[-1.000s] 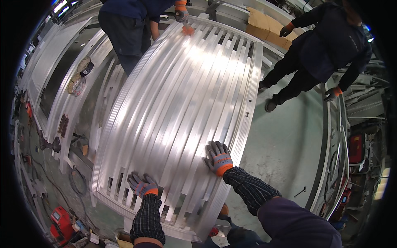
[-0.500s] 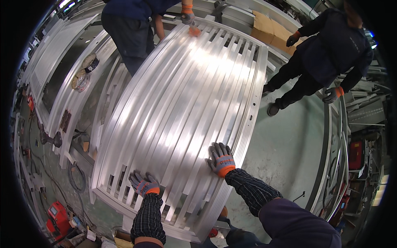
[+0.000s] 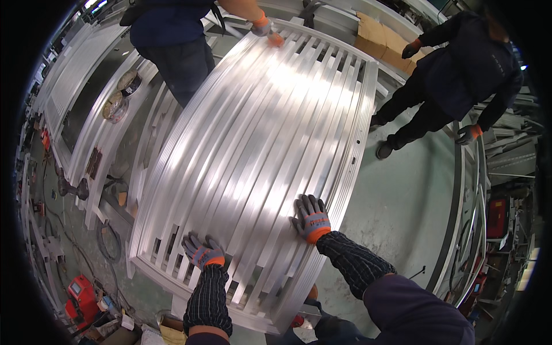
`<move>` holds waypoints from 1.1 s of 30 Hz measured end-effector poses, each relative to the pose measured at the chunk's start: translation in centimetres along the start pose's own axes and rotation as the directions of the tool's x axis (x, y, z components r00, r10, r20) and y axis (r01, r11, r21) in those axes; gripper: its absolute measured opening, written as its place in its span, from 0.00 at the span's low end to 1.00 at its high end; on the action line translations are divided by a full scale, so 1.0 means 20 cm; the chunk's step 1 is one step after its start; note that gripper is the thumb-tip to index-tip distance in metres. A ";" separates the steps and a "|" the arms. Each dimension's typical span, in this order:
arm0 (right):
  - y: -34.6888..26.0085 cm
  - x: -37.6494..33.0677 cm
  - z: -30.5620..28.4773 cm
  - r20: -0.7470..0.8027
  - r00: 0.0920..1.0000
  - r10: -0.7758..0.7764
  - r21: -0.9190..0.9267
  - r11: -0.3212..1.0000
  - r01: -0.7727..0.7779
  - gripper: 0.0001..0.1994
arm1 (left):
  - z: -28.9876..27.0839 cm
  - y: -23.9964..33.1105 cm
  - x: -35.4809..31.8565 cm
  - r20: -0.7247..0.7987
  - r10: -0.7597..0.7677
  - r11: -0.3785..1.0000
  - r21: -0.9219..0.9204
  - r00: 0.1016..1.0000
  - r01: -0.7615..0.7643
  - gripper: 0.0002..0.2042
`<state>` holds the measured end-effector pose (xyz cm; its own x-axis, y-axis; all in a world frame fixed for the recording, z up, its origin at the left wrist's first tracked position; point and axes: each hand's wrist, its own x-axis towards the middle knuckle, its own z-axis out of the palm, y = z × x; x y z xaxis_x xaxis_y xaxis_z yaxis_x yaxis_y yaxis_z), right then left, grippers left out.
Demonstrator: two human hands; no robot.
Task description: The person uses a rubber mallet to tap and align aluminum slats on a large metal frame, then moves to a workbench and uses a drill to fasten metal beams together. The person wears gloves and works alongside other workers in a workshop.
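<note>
**Fingers flat on a big slatted metal panel**

Fingers (image 3: 303, 206) of my right hand (image 3: 311, 218) are spread apart and pressed flat on the slats, gripping nothing; the palm rests near the right side rail of the metal panel (image 3: 259, 132). My left hand (image 3: 201, 252) lies lower and further left, close to the near end of the panel, its fingers slightly curled over one slat and apart rather than clenched. I cannot tell whether they hook into the gap beneath. Both hands wear grey gloves with orange cuffs, and dark patterned sleeves run back from them to the lower edge of the view.

Outward from my hands, the panel is a long frame of shiny parallel slats, bright with glare in its middle, stretching away from me and filling the centre of the view. At its far end I see another person's gloved hand (image 3: 265, 30) resting on the top rail, that person in dark blue clothes standing at the far left corner.

To the right, a second person in dark clothing (image 3: 460, 75) stands on the green floor (image 3: 402, 195), apart from the panel. Brown cardboard (image 3: 382, 43) lies behind the panel's far right corner. On the left, more pale metal frames (image 3: 80, 109) lie beside it, and a red tool (image 3: 80, 296) sits low on the left.
</note>
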<state>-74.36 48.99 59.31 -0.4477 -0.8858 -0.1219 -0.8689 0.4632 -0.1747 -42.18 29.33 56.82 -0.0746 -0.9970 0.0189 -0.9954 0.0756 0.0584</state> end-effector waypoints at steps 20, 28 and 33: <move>-0.70 0.29 -0.05 0.401 0.818 -0.413 0.406 0.880 0.245 0.30 | -0.04 0.01 0.00 0.095 -0.043 0.997 0.068 0.995 0.036 0.34; 0.05 0.19 -0.17 -0.018 0.983 0.182 0.076 0.981 -0.181 0.32 | -0.06 0.02 0.00 0.098 -0.049 0.994 0.098 0.994 0.039 0.33; 0.17 0.03 0.02 -0.085 0.976 0.199 0.047 0.980 -0.196 0.36 | -0.06 0.04 0.03 0.058 -0.007 0.996 0.088 0.998 0.002 0.33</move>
<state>-77.55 50.00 58.23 -0.6280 -0.7750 -0.0707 -0.7535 0.6282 -0.1937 -43.01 28.84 58.02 -0.0708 -0.9967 -0.0394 -0.9970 0.0719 -0.0291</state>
